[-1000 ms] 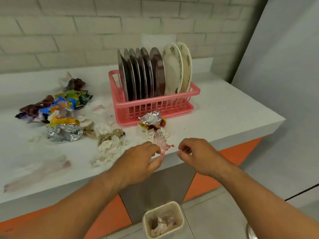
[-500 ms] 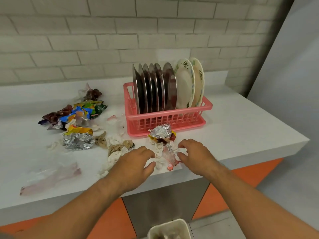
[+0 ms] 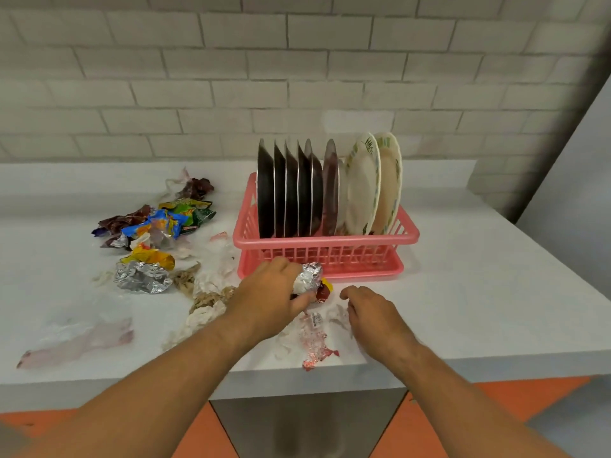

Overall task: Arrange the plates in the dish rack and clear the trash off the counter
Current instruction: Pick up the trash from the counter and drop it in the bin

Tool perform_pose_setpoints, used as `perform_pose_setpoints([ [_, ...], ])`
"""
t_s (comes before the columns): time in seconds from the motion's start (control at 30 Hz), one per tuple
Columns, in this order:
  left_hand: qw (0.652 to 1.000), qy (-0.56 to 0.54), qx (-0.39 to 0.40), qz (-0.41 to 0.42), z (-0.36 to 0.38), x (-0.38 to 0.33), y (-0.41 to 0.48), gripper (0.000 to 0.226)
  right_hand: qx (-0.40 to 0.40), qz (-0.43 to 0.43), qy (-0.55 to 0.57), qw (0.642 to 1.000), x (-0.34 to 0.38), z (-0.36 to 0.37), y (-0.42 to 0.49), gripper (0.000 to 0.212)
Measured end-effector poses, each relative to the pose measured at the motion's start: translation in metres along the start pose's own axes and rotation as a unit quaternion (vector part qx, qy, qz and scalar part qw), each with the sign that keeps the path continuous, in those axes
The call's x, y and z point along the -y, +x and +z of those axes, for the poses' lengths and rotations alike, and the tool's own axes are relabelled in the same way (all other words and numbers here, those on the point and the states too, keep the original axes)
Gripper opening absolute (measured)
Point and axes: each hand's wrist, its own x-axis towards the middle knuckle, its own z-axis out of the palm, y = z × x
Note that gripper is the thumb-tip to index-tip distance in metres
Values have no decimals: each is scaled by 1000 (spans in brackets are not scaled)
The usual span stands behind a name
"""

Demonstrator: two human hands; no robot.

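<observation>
A pink dish rack (image 3: 325,240) stands on the white counter (image 3: 463,292) and holds several upright steel plates (image 3: 291,193) and two cream plates (image 3: 362,183). Just in front of the rack, my left hand (image 3: 267,299) is closed around a crumpled foil wrapper (image 3: 310,277) with red and yellow bits beneath it. My right hand (image 3: 373,317) hovers beside it, fingers curled and apart, over white tissue scraps and a red-and-clear wrapper (image 3: 314,338) near the counter's front edge.
Left of the rack lie coloured snack wrappers (image 3: 162,223), another foil ball (image 3: 142,277), torn tissue (image 3: 205,299) and a clear plastic film (image 3: 76,340). A brick wall runs behind. Orange cabinet fronts show below the counter edge.
Both hands moved forward over the counter. The left hand reached the foil wrapper by the rack and closed on it. The view tilted up, and the bin on the floor left the frame.
</observation>
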Motion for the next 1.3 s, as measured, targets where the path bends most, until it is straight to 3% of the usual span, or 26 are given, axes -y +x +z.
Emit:
perform_pose_setpoints([
  [0.17,988,64,91,-103,20,-20,40,70,-37,2,-43,998,-31,-12,-4,39],
  [0.33,977,83,142,-136,37,-30,53,74,10,-16,-80,997,-51,5,-18,37],
  [0.53,993,17,62,-103,47,-24,52,76,-1,-25,-70,997,-58,13,-29,57],
  [0.7,998,37,17,-48,44,-23,50,53,-28,-40,-57,997,-59,18,-27,39],
  [0.83,1000,4,-3,-22,43,-23,48,33,-35,-30,-49,998,-59,18,-23,37],
  [1.07,994,-95,-62,11,39,-28,48,31,-49,-2,2,999,-61,13,-20,33],
  [1.3,992,-109,-55,-12,32,-36,52,28,-66,32,115,991,-55,-1,-18,20],
])
